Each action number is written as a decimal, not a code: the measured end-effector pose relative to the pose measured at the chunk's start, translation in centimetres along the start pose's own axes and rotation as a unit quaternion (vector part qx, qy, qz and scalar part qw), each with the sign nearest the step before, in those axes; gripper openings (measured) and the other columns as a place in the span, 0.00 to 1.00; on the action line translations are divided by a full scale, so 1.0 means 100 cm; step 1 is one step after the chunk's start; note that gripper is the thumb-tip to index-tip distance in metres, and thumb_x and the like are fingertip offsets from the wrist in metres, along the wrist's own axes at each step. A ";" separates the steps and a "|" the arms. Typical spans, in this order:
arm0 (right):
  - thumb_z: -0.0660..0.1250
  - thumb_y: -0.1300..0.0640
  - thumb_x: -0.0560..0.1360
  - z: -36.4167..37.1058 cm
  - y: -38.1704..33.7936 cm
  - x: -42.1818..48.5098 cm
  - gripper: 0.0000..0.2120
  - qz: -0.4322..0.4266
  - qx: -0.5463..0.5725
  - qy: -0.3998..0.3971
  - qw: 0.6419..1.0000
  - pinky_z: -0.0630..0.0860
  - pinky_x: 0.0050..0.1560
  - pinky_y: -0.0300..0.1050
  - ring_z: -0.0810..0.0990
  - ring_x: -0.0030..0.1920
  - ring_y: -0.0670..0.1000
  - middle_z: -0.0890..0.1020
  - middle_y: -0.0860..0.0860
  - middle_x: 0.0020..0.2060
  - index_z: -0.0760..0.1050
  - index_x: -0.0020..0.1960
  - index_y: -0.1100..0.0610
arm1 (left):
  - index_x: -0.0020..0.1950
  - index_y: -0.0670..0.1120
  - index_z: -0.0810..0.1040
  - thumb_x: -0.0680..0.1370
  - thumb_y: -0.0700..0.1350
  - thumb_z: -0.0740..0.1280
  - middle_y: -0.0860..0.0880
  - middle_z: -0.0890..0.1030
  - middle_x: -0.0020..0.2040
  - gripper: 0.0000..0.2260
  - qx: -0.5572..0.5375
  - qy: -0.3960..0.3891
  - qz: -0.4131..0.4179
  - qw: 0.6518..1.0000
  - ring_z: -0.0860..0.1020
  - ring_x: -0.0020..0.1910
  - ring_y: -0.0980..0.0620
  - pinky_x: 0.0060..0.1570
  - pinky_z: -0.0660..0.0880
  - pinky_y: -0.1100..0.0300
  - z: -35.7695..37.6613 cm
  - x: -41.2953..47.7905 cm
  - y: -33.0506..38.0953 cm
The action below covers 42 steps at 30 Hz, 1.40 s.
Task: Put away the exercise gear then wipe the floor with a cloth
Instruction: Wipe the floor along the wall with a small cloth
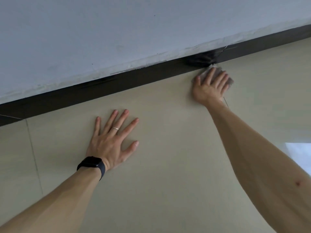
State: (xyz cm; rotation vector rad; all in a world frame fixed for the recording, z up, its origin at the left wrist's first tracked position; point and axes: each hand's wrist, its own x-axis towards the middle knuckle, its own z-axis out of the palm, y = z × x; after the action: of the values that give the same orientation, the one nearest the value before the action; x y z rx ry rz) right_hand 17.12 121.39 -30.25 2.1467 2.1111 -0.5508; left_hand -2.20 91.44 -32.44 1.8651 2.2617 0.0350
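Observation:
My right hand [208,84] lies flat with spread fingers on a small grey cloth [229,80], pressing it to the beige tiled floor [168,148] right beside the black baseboard [117,81]. Most of the cloth is hidden under the hand; only its edges show. My left hand [111,140] rests palm down on the floor nearer to me, fingers spread and holding nothing. It wears a ring and a black watch at the wrist. No exercise gear is in view.
A white wall [117,31] rises behind the baseboard, scuffed along its lower edge. The baseboard has a worn dark patch [200,58] just beyond the cloth. Tile joints run across the floor. A bright reflection [299,153] lies on the floor at right.

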 end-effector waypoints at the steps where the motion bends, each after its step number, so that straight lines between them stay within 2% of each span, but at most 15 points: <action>1: 0.44 0.41 0.82 0.011 -0.014 -0.018 0.36 -0.044 -0.013 0.015 0.999 0.37 0.77 0.61 0.38 0.79 0.62 0.41 0.65 0.79 0.41 0.81 0.62 | 0.80 0.63 0.50 0.77 0.68 0.49 0.55 0.45 0.82 0.31 -0.003 -0.001 0.000 1.000 0.46 0.81 0.50 0.75 0.45 0.36 -0.001 0.001 0.000; 5: 0.45 0.41 0.83 0.054 -0.025 -0.116 0.32 -0.383 -0.101 -0.010 0.918 0.40 0.79 0.58 0.42 0.80 0.58 0.46 0.60 0.80 0.46 0.82 0.57 | 0.80 0.63 0.50 0.77 0.68 0.50 0.55 0.46 0.82 0.31 -0.012 -0.005 -0.009 1.000 0.46 0.81 0.50 0.75 0.46 0.35 -0.003 -0.002 0.001; 7: 0.46 0.40 0.84 0.043 -0.006 -0.104 0.30 -0.463 -0.139 -0.026 0.875 0.43 0.79 0.56 0.42 0.81 0.54 0.46 0.56 0.81 0.45 0.82 0.51 | 0.80 0.63 0.51 0.77 0.68 0.50 0.55 0.46 0.82 0.31 -0.016 -0.004 -0.007 1.000 0.46 0.81 0.51 0.75 0.47 0.35 -0.004 0.000 0.002; 11: 0.43 0.41 0.83 0.017 0.017 -0.051 0.31 -0.181 -0.057 -0.001 0.982 0.39 0.79 0.58 0.38 0.80 0.54 0.41 0.56 0.81 0.40 0.82 0.51 | 0.80 0.63 0.51 0.78 0.67 0.50 0.55 0.46 0.82 0.31 -0.019 0.005 -0.007 1.000 0.45 0.81 0.51 0.75 0.45 0.36 -0.001 -0.002 0.000; 13: 0.44 0.43 0.84 0.026 0.006 -0.067 0.32 -0.103 -0.022 0.016 0.994 0.40 0.78 0.61 0.37 0.80 0.57 0.40 0.59 0.80 0.40 0.82 0.55 | 0.80 0.63 0.51 0.78 0.67 0.50 0.55 0.47 0.82 0.30 -0.026 0.010 -0.006 1.000 0.45 0.81 0.51 0.75 0.44 0.36 -0.001 -0.002 0.001; 15: 0.44 0.43 0.83 0.049 -0.002 -0.119 0.31 -0.191 -0.041 0.033 0.980 0.41 0.78 0.62 0.39 0.80 0.58 0.43 0.60 0.80 0.42 0.82 0.56 | 0.80 0.63 0.52 0.78 0.67 0.51 0.55 0.47 0.82 0.30 -0.034 0.013 -0.009 0.999 0.45 0.81 0.51 0.75 0.44 0.36 -0.001 -0.002 0.002; 18: 0.46 0.44 0.84 0.074 0.009 -0.196 0.29 -0.412 -0.102 -0.007 0.906 0.45 0.79 0.59 0.44 0.81 0.55 0.48 0.56 0.81 0.48 0.82 0.53 | 0.79 0.63 0.55 0.77 0.66 0.53 0.55 0.49 0.82 0.30 -0.036 0.012 -0.012 0.999 0.47 0.81 0.51 0.75 0.45 0.35 -0.002 -0.002 0.002; 21: 0.48 0.43 0.84 0.060 0.041 -0.177 0.27 -0.458 -0.127 0.000 0.880 0.50 0.78 0.58 0.47 0.81 0.52 0.52 0.54 0.81 0.51 0.81 0.50 | 0.79 0.63 0.53 0.77 0.67 0.51 0.55 0.47 0.82 0.30 -0.036 0.004 -0.012 0.999 0.46 0.81 0.51 0.76 0.45 0.36 -0.004 -0.001 0.001; 24: 0.45 0.42 0.84 0.033 0.080 -0.136 0.29 -0.212 -0.063 -0.006 0.975 0.41 0.79 0.60 0.38 0.80 0.51 0.42 0.53 0.81 0.41 0.82 0.47 | 0.79 0.64 0.51 0.78 0.67 0.50 0.56 0.45 0.82 0.30 -0.042 0.003 -0.018 0.999 0.44 0.80 0.52 0.76 0.43 0.37 -0.002 -0.002 0.001; 27: 0.44 0.41 0.82 0.041 0.098 -0.162 0.32 -0.030 -0.001 0.034 0.999 0.42 0.77 0.64 0.38 0.80 0.56 0.41 0.58 0.80 0.41 0.82 0.51 | 0.79 0.64 0.53 0.77 0.67 0.51 0.56 0.47 0.82 0.30 -0.048 0.016 -0.015 0.999 0.46 0.81 0.52 0.76 0.44 0.37 -0.001 -0.003 0.001; 30: 0.47 0.42 0.82 0.074 0.097 -0.261 0.31 -0.179 -0.047 0.022 0.982 0.46 0.78 0.63 0.42 0.80 0.59 0.46 0.61 0.80 0.46 0.82 0.52 | 0.79 0.64 0.53 0.77 0.67 0.51 0.56 0.48 0.82 0.30 -0.043 0.019 -0.012 0.999 0.46 0.80 0.51 0.76 0.46 0.36 -0.001 -0.003 0.003; 34: 0.49 0.42 0.84 0.080 0.138 -0.333 0.28 -0.435 -0.122 -0.057 0.890 0.51 0.78 0.60 0.46 0.81 0.55 0.50 0.56 0.81 0.48 0.82 0.48 | 0.79 0.63 0.54 0.78 0.67 0.50 0.54 0.50 0.82 0.30 -0.041 0.017 -0.006 0.999 0.48 0.80 0.49 0.75 0.46 0.35 0.001 -0.004 0.002; 36: 0.46 0.41 0.84 0.069 0.168 -0.308 0.28 -0.380 -0.140 -0.018 0.914 0.52 0.78 0.59 0.46 0.81 0.52 0.49 0.53 0.81 0.46 0.81 0.46 | 0.79 0.61 0.56 0.79 0.66 0.51 0.51 0.52 0.82 0.29 -0.023 0.034 -0.001 0.999 0.50 0.80 0.47 0.74 0.47 0.34 0.001 -0.005 0.004; 39: 0.42 0.40 0.82 0.046 0.210 -0.273 0.30 -0.077 -0.073 0.010 0.994 0.42 0.79 0.59 0.36 0.80 0.49 0.40 0.52 0.81 0.39 0.81 0.45 | 0.80 0.59 0.57 0.81 0.62 0.52 0.47 0.53 0.82 0.27 -0.010 0.075 0.008 0.997 0.51 0.80 0.43 0.74 0.47 0.33 0.004 -0.025 0.020; 42: 0.43 0.40 0.81 0.053 0.219 -0.289 0.32 0.097 0.013 0.027 0.995 0.38 0.78 0.59 0.35 0.79 0.53 0.38 0.56 0.80 0.38 0.81 0.49 | 0.80 0.58 0.55 0.80 0.62 0.53 0.48 0.51 0.82 0.29 -0.047 0.055 0.033 0.997 0.50 0.80 0.44 0.74 0.46 0.33 0.016 -0.077 0.065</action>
State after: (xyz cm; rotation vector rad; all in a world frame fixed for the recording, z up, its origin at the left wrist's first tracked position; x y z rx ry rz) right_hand 37.93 91.21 -30.48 2.3728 1.8998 -0.5100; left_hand 5.78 85.04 -31.94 1.9315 2.2258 0.2558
